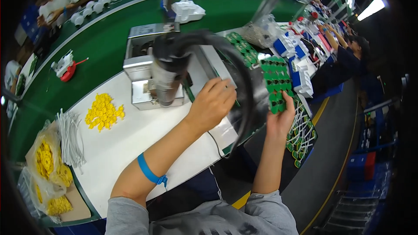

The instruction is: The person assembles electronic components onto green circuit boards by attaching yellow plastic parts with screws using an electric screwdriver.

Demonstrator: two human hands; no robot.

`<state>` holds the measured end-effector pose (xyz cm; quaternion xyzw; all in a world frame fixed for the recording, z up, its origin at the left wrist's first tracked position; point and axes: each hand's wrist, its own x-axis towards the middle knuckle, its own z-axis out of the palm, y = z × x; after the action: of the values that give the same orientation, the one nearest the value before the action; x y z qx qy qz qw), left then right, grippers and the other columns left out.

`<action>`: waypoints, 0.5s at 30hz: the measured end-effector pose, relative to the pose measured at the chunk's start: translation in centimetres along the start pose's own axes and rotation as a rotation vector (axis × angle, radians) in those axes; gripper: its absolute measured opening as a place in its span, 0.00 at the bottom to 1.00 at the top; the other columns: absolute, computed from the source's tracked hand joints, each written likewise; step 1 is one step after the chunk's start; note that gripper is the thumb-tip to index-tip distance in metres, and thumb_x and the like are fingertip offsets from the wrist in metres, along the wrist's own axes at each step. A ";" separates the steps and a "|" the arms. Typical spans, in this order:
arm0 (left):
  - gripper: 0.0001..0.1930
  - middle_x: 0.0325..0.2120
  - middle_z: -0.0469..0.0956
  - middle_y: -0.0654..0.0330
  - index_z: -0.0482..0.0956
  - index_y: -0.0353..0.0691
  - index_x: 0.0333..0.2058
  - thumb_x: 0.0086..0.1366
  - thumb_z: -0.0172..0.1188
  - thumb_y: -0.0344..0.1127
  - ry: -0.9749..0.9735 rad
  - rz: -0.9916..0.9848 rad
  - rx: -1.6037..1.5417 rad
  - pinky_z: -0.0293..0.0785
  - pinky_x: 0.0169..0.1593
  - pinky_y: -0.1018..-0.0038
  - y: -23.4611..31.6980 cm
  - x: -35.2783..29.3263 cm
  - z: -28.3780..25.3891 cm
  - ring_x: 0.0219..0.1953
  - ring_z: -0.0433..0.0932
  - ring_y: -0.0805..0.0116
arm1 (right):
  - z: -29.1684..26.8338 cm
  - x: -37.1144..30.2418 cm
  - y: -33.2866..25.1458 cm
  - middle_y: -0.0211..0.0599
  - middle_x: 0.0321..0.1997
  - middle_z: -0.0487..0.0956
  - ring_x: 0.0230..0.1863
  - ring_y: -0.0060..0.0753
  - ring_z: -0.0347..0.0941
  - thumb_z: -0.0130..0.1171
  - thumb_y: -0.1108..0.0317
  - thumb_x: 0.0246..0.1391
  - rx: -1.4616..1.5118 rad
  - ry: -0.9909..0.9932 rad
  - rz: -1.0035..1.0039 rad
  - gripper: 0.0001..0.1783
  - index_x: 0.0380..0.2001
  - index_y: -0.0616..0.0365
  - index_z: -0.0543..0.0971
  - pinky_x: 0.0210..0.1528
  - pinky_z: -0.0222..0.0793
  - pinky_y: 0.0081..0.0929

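Note:
My right hand (pixel 281 118) grips the lower end of a panel of green circuit boards (pixel 277 80), holding it raised at the right; rows of dark round parts show on it. My left hand (pixel 212 103) is closed with its fingers curled, just right of a silver metal bench machine (pixel 141 74). Whatever those fingers hold, if anything, is hidden. In front of the machine hangs a dark cylindrical tool (pixel 169 69) with a thick black hose (pixel 246 78), blurred, that loops past my left hand. A blue band (pixel 149 170) circles my left forearm.
Small yellow plastic parts (pixel 103 111) lie heaped on the white work surface (pixel 126 152), near white cables (pixel 71 137) and bagged yellow parts (pixel 45 161). More green boards (pixel 241 45) lie behind my hands. Boards with white wires (pixel 298 141) sit at right. A green conveyor (pixel 109 39) runs beyond; co-workers are nearby.

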<state>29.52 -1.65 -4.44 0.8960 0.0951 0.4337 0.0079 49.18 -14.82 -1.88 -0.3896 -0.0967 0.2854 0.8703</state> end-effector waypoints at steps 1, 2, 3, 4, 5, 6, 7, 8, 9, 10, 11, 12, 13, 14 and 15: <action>0.12 0.46 0.80 0.58 0.82 0.40 0.40 0.55 0.63 0.33 -0.108 0.081 0.010 0.73 0.51 0.64 1.5 0.7 -0.4 0.51 0.78 0.60 | -0.7 -0.4 -1.9 0.37 0.43 0.83 0.42 0.31 0.81 0.61 0.73 0.58 0.002 0.053 -0.054 0.11 0.44 0.62 0.79 0.43 0.78 0.26; 0.13 0.45 0.79 0.59 0.82 0.42 0.41 0.55 0.62 0.33 -0.079 0.123 -0.125 0.72 0.47 0.66 3.2 1.2 -0.5 0.48 0.77 0.61 | -1.3 -0.8 -3.3 0.37 0.43 0.83 0.43 0.31 0.81 0.61 0.72 0.58 0.016 0.098 -0.129 0.12 0.45 0.63 0.79 0.43 0.77 0.26; 0.14 0.40 0.77 0.59 0.80 0.42 0.43 0.56 0.61 0.33 -0.142 0.135 -0.363 0.72 0.43 0.65 4.9 1.8 0.0 0.43 0.77 0.60 | -3.0 -1.4 -5.2 0.37 0.45 0.83 0.45 0.31 0.81 0.61 0.72 0.58 0.001 0.085 -0.162 0.13 0.46 0.63 0.79 0.44 0.77 0.26; 0.14 0.35 0.73 0.60 0.79 0.42 0.44 0.57 0.61 0.34 -0.077 0.167 -0.511 0.73 0.37 0.66 7.1 2.6 0.8 0.38 0.76 0.60 | -3.9 -2.2 -7.3 0.38 0.45 0.83 0.45 0.31 0.81 0.59 0.72 0.59 -0.020 0.092 -0.244 0.14 0.48 0.64 0.79 0.44 0.78 0.26; 0.15 0.33 0.73 0.60 0.79 0.41 0.44 0.57 0.61 0.34 -0.144 0.210 -0.600 0.75 0.34 0.68 9.1 3.4 1.4 0.36 0.77 0.61 | -5.1 -2.6 -9.2 0.39 0.46 0.83 0.45 0.31 0.81 0.59 0.72 0.60 -0.021 0.129 -0.324 0.14 0.48 0.64 0.79 0.46 0.77 0.27; 0.14 0.32 0.74 0.60 0.80 0.42 0.43 0.57 0.61 0.34 -0.237 0.228 -0.688 0.76 0.34 0.69 10.9 3.8 2.5 0.36 0.77 0.61 | -6.0 -3.4 -10.8 0.39 0.47 0.83 0.46 0.31 0.80 0.58 0.71 0.61 -0.004 0.166 -0.389 0.14 0.48 0.64 0.78 0.48 0.77 0.27; 0.14 0.32 0.75 0.60 0.80 0.42 0.43 0.57 0.61 0.34 -0.324 0.251 -0.783 0.76 0.34 0.71 12.6 4.1 4.2 0.36 0.78 0.61 | -7.8 -4.1 -12.8 0.39 0.47 0.83 0.46 0.31 0.80 0.58 0.71 0.61 0.001 0.178 -0.442 0.14 0.48 0.64 0.78 0.49 0.76 0.27; 0.14 0.28 0.76 0.61 0.82 0.41 0.42 0.56 0.60 0.33 -0.355 0.227 -0.809 0.76 0.36 0.69 13.4 4.2 5.6 0.36 0.77 0.61 | -9.0 -4.5 -13.8 0.39 0.47 0.83 0.47 0.32 0.80 0.58 0.70 0.61 0.016 0.184 -0.481 0.14 0.49 0.64 0.78 0.51 0.76 0.27; 0.14 0.28 0.76 0.61 0.82 0.41 0.42 0.56 0.60 0.33 -0.357 0.229 -0.807 0.76 0.36 0.69 13.7 4.3 7.1 0.36 0.77 0.61 | -9.8 -4.9 -14.6 0.39 0.47 0.83 0.47 0.32 0.80 0.58 0.70 0.61 0.007 0.232 -0.516 0.14 0.49 0.65 0.78 0.51 0.76 0.28; 0.12 0.26 0.75 0.61 0.82 0.40 0.39 0.55 0.60 0.33 -0.386 0.304 -0.668 0.75 0.38 0.69 13.9 4.6 8.8 0.36 0.77 0.61 | -10.3 -5.4 -15.4 0.39 0.47 0.82 0.47 0.32 0.80 0.58 0.70 0.62 -0.007 0.284 -0.560 0.14 0.49 0.65 0.78 0.52 0.76 0.28; 0.10 0.24 0.75 0.62 0.82 0.40 0.36 0.55 0.60 0.32 -0.413 0.372 -0.521 0.74 0.40 0.69 14.0 4.9 9.9 0.36 0.77 0.62 | -10.5 -5.9 -15.8 0.39 0.47 0.82 0.48 0.32 0.79 0.58 0.70 0.62 -0.012 0.292 -0.565 0.14 0.49 0.65 0.78 0.52 0.76 0.29; 0.06 0.24 0.77 0.64 0.81 0.40 0.31 0.55 0.59 0.33 -0.456 0.375 -0.398 0.71 0.45 0.67 14.2 5.1 10.9 0.38 0.75 0.64 | -10.7 -5.8 -15.9 0.39 0.48 0.82 0.48 0.32 0.79 0.58 0.70 0.62 -0.032 0.278 -0.557 0.14 0.49 0.65 0.78 0.52 0.76 0.29; 0.06 0.24 0.77 0.64 0.81 0.40 0.31 0.55 0.59 0.33 -0.455 0.379 -0.394 0.71 0.45 0.67 14.2 5.5 11.7 0.38 0.75 0.64 | -10.9 -5.7 -15.9 0.39 0.48 0.82 0.48 0.33 0.79 0.58 0.70 0.62 -0.050 0.264 -0.550 0.14 0.49 0.66 0.78 0.52 0.76 0.29; 0.06 0.24 0.78 0.65 0.81 0.41 0.30 0.55 0.59 0.34 -0.523 0.389 -0.222 0.69 0.46 0.66 14.1 5.9 12.6 0.40 0.75 0.64 | -11.3 -5.5 -15.5 0.39 0.47 0.82 0.47 0.32 0.79 0.58 0.69 0.62 -0.099 0.255 -0.534 0.14 0.49 0.64 0.78 0.51 0.76 0.29; 0.06 0.25 0.79 0.66 0.81 0.41 0.30 0.55 0.59 0.34 -0.588 0.395 -0.046 0.68 0.48 0.66 14.0 6.1 13.4 0.41 0.74 0.65 | -11.3 -5.2 -15.1 0.38 0.47 0.82 0.47 0.31 0.79 0.57 0.69 0.63 -0.169 0.264 -0.542 0.14 0.50 0.63 0.78 0.50 0.77 0.29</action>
<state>45.92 -13.40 -6.67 0.9832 -0.0960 0.1527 -0.0288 55.70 -32.90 1.76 -0.4542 -0.1067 -0.0187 0.8843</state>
